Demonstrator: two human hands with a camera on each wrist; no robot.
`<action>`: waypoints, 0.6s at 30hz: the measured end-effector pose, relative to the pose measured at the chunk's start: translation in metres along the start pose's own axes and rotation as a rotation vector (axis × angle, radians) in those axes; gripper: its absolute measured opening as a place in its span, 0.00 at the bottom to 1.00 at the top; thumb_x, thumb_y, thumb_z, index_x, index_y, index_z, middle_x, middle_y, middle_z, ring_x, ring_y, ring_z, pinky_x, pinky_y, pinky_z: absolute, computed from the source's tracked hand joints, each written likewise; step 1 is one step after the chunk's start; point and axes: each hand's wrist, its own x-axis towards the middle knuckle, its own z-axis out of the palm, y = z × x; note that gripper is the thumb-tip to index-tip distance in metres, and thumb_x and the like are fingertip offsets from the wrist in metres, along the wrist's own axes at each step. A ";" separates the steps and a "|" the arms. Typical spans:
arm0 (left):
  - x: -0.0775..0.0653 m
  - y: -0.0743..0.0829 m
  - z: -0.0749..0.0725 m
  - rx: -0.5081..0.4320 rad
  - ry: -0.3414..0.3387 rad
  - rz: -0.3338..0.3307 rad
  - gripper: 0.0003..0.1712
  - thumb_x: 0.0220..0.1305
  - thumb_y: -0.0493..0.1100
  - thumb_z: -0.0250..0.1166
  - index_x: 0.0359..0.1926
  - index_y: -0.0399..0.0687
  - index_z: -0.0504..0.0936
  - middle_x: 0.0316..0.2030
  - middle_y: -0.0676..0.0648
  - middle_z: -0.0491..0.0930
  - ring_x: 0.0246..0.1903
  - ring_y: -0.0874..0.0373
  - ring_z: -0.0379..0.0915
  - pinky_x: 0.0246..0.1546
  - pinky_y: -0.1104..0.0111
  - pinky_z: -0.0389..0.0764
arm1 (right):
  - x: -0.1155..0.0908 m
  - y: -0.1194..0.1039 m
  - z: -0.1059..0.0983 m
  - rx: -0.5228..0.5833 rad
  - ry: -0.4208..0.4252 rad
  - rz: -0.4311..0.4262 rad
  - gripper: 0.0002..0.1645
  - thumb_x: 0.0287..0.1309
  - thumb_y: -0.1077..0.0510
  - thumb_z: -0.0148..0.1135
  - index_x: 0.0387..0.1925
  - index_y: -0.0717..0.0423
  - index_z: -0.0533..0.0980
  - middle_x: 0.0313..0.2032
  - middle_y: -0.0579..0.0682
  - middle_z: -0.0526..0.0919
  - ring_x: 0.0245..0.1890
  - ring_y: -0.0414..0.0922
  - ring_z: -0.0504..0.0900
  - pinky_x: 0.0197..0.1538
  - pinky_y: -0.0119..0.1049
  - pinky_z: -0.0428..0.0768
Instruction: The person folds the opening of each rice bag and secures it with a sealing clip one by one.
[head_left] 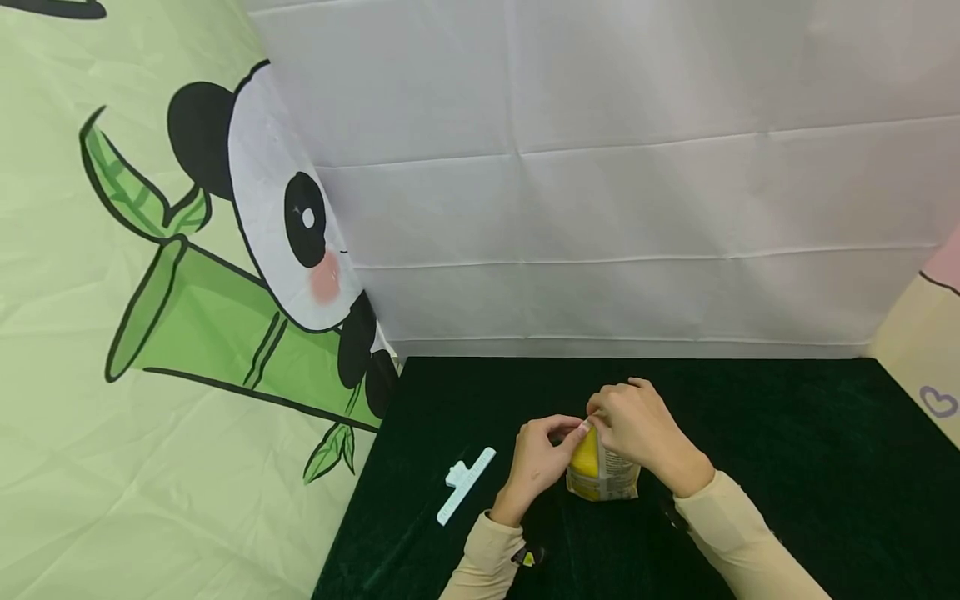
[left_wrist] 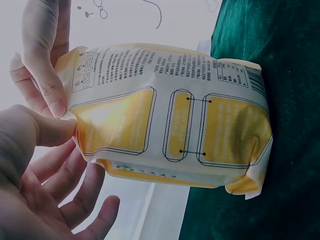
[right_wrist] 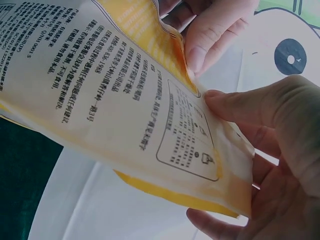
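Note:
A yellow and white printed food bag (head_left: 600, 475) stands upright on the dark green cloth. My left hand (head_left: 542, 457) pinches its top edge between thumb and fingers from the left. From the other side my right hand (head_left: 637, 421) pinches the same top edge, close beside the left fingertips. The left wrist view shows the bag's (left_wrist: 165, 115) printed panel, bulging and creased at its base. In the right wrist view, small dark print covers the bag's (right_wrist: 115, 95) side, and the right thumb presses near its top corner. Whatever is inside the bag is hidden.
A pale blue-white sealing clip (head_left: 467, 485) lies on the green cloth (head_left: 787, 467) to the left of the left hand. Behind the table hangs a white creased sheet (head_left: 600, 208). A green panda-print sheet (head_left: 187, 467) hangs along the left side.

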 end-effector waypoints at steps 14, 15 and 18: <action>0.000 0.000 0.002 0.036 0.019 0.009 0.13 0.77 0.50 0.65 0.50 0.48 0.91 0.45 0.50 0.92 0.42 0.68 0.83 0.48 0.74 0.83 | -0.001 -0.002 -0.003 -0.011 -0.023 -0.007 0.02 0.59 0.61 0.76 0.33 0.52 0.87 0.34 0.50 0.90 0.37 0.49 0.89 0.62 0.71 0.78; 0.001 0.000 0.003 0.038 0.023 0.010 0.13 0.77 0.50 0.65 0.50 0.48 0.91 0.44 0.50 0.92 0.42 0.68 0.83 0.48 0.74 0.83 | -0.001 -0.002 -0.004 -0.018 -0.031 -0.009 0.02 0.59 0.61 0.75 0.33 0.52 0.87 0.34 0.49 0.90 0.37 0.49 0.89 0.62 0.71 0.78; 0.002 0.001 0.005 0.046 0.033 0.008 0.13 0.77 0.50 0.66 0.50 0.48 0.91 0.44 0.50 0.92 0.41 0.69 0.83 0.47 0.74 0.83 | 0.001 -0.003 -0.004 -0.036 -0.054 -0.011 0.02 0.60 0.61 0.75 0.33 0.51 0.87 0.34 0.49 0.90 0.37 0.49 0.89 0.62 0.72 0.77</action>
